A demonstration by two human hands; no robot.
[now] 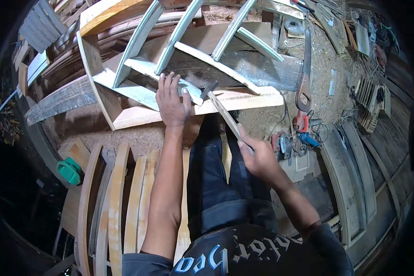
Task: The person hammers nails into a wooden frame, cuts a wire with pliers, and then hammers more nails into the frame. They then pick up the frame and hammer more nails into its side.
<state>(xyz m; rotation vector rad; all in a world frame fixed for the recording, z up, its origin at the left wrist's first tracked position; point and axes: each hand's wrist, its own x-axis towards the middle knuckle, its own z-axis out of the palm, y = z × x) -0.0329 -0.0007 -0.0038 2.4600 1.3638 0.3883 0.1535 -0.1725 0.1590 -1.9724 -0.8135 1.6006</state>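
Observation:
My right hand [257, 156] is wrapped round the wooden handle of a hammer [225, 116]. The hammer's dark head sits right at the lower end of a pale slat [192, 91], close over the frame's front rail [244, 102]. On that slat my left hand [172, 103] lies with its fingers stretched forward and the thumb apart, its palm over the front rail. The wooden lattice frame [106, 99] spreads ahead of me, with several slanted slats crossing between its rails.
A handsaw [303, 87] lies to the right of the frame. Beyond it are red and blue power tools [303, 131] with cords. Several curved boards [117, 207] stand at my left, beside a green plastic object [69, 170]. More curved wood pieces [340, 179] lie at right.

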